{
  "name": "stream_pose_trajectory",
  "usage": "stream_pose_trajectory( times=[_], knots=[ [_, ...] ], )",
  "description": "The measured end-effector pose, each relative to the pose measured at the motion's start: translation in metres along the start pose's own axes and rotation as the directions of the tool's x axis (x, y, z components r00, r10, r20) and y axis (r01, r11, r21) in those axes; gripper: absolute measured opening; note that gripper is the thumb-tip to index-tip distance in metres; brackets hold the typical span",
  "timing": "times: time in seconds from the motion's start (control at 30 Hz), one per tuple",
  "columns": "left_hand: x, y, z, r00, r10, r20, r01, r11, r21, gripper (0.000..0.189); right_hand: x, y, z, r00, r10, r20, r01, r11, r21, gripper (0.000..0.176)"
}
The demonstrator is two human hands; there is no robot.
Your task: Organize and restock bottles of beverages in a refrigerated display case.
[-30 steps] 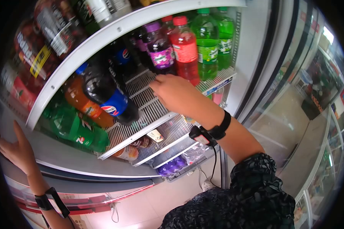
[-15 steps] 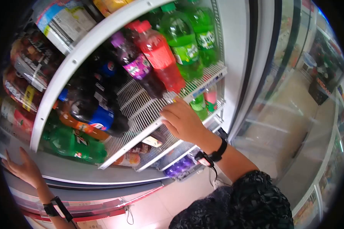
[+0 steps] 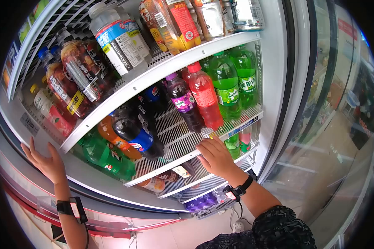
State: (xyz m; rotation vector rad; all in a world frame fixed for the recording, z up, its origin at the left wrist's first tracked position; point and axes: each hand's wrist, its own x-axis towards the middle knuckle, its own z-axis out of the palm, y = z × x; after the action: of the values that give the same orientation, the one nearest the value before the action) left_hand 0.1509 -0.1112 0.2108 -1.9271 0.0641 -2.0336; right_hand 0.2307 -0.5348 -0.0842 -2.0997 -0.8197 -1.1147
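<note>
2 hands, well apart — the left hand (image 3: 46,162) spread open, the right hand (image 3: 217,157) moved from over the shelf (image 3: 165,167) to its front edge, grip unclear.

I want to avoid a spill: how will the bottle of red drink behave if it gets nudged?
The red bottle holds plenty of liquid, so it is probably heavy for its size. Tall and narrow, it could tip if pushed near the cap. Its rounded sides would likely let it roll if it fell onto the slatted shelf.
</note>
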Motion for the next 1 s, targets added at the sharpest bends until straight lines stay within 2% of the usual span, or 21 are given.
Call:
stream_pose_trajectory(
  times=[0.1,0.13,0.17,0.23,0.27,0.4,0.47,0.5,0.57,0.63,0.67,0.8,0.9,0.97,1.0],
  knots=[
    [0.001,-0.001,0.001,1.0,-0.001,-0.003,0.001,1.0,0.015,0.056,0.0,0.002,-0.001,1.0,-0.026,0.001,0.026,0.999,-0.02,0.036],
    [0.0,-0.002,0.002,1.0,-0.01,-0.005,0.01,1.0,0.01,0.055,0.001,0.003,-0.003,0.997,-0.001,0.076,0.002,1.0,-0.011,0.039],
    [0.001,-0.006,0.003,0.999,0.001,0.038,-0.001,1.0,0.009,0.055,-0.005,0.004,0.0,0.998,0.005,0.065,-0.003,0.999,-0.039,0.042],
    [0.0,-0.016,0.007,0.998,0.062,0.002,-0.062,0.997,0.055,0.056,-0.01,-0.005,-0.005,0.994,0.031,0.106,-0.023,0.996,-0.081,0.049],
    [-0.002,-0.018,0.007,0.996,0.073,0.051,-0.075,0.996,0.044,0.056,-0.013,-0.014,-0.012,0.995,0.059,0.085,-0.053,0.996,-0.065,0.052],
    [-0.004,-0.027,0.014,0.999,0.024,0.03,-0.027,0.995,0.094,0.058,-0.055,-0.036,-0.02,0.983,0.172,0.064,-0.175,0.984,0.033,0.056],
    [-0.004,-0.036,0.019,0.999,0.012,0.036,-0.015,0.994,0.106,0.059,-0.089,-0.047,-0.017,0.949,0.301,0.092,-0.304,0.952,0.027,0.058],
    [-0.005,-0.043,0.022,0.999,0.013,0.044,-0.018,0.993,0.116,0.06,-0.105,-0.051,-0.015,0.944,0.315,0.093,-0.319,0.948,0.022,0.058],
    [-0.007,-0.057,0.03,0.998,0.026,0.065,-0.033,0.993,0.111,0.061,-0.142,-0.062,-0.007,0.824,0.511,0.245,-0.515,0.856,-0.05,0.06],
    [-0.008,-0.075,0.041,0.996,-0.009,0.087,-0.009,0.98,0.199,0.063,-0.168,-0.071,0.0,0.805,0.542,0.242,-0.542,0.837,-0.072,0.061],
    [-0.006,-0.089,0.048,0.996,0.066,0.06,-0.077,0.976,0.206,0.063,-0.179,-0.077,0.003,0.772,0.571,0.28,-0.575,0.815,-0.077,0.062],
    [-0.001,-0.117,0.065,0.984,0.152,0.091,-0.173,0.934,0.311,0.063,-0.198,-0.102,0.004,0.692,0.6,0.401,-0.631,0.773,-0.066,0.061],
    [-0.003,-0.128,0.077,0.987,0.097,0.13,-0.14,0.915,0.379,0.065,-0.212,-0.12,0.001,0.65,0.593,0.475,-0.664,0.747,-0.024,0.06],
    [-0.002,-0.131,0.079,0.987,0.091,0.13,-0.132,0.927,0.35,0.073,-0.227,-0.131,0.001,0.685,0.562,0.464,-0.626,0.779,-0.018,0.06],
    [-0.001,-0.125,0.078,0.987,0.089,0.135,-0.132,0.928,0.349,0.073,-0.232,-0.134,-0.002,0.631,0.57,0.526,-0.659,0.752,-0.025,0.061]
  ],
)
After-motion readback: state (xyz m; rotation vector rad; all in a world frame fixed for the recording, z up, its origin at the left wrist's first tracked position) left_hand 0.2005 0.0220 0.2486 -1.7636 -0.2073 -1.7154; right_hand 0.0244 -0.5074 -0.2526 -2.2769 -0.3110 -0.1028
